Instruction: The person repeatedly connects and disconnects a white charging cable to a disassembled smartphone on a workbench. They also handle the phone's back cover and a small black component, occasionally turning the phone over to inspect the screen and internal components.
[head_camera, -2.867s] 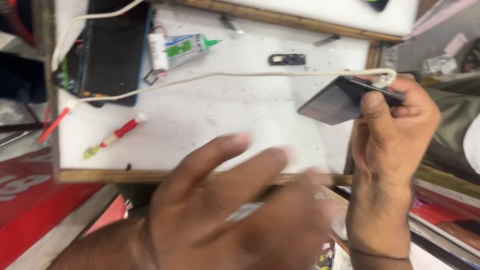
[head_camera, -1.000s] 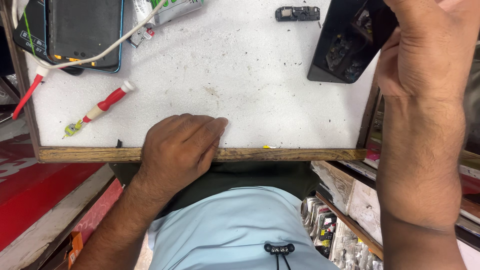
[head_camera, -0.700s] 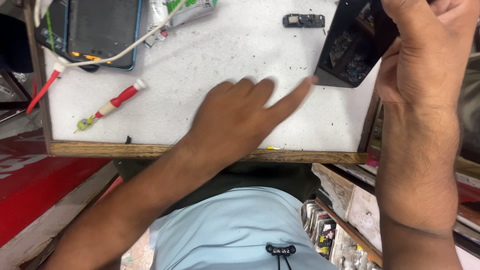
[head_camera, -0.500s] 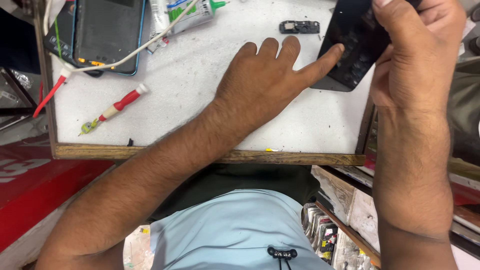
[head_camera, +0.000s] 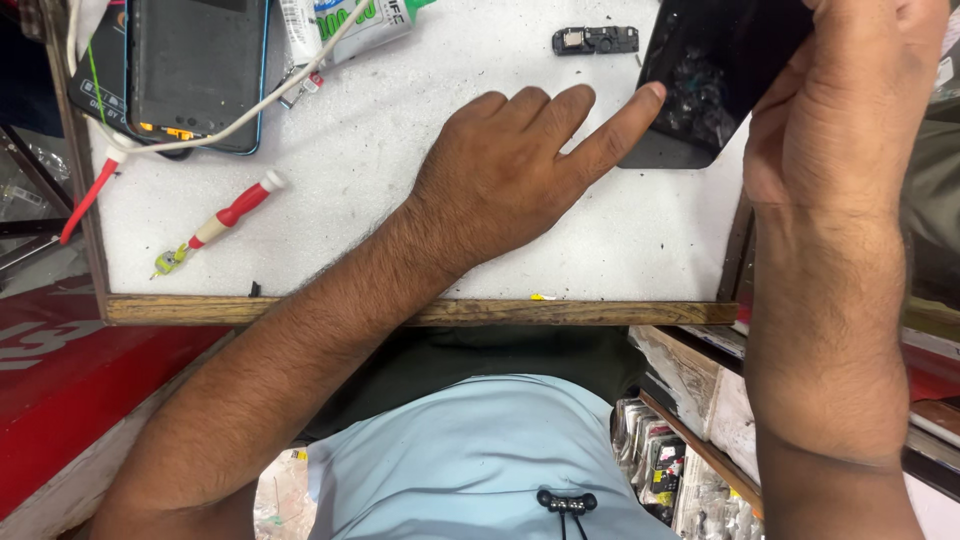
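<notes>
The right hand (head_camera: 850, 110) is clamped on a black phone panel (head_camera: 715, 80), holding it tilted over the far right part of the white table (head_camera: 400, 200) — the fingers wrap the panel's right side, and its lower corner hangs just above or on the table surface; which of the 2 cannot be told. The panel's visible face is dark and glossy with mottled residue on it.

The left hand (head_camera: 520, 170) lies flat on the table, palm down, holding nothing. Its fingers are stretched out and loosely together, and the index fingertip touches the left edge of the panel.

Just beyond the left hand's fingers lies a small black component (head_camera: 595, 40), apart from both hands. At the far left of the table a phone with a blue rim (head_camera: 195, 75) lies with its dark face up, and a white cable (head_camera: 270, 95) runs across it. A white tube with green print (head_camera: 345, 20) sits next to the phone at the top edge. A red-and-white screwdriver (head_camera: 225, 220) rests nearer the wooden front edge (head_camera: 400, 312), well apart from the left hand.
</notes>
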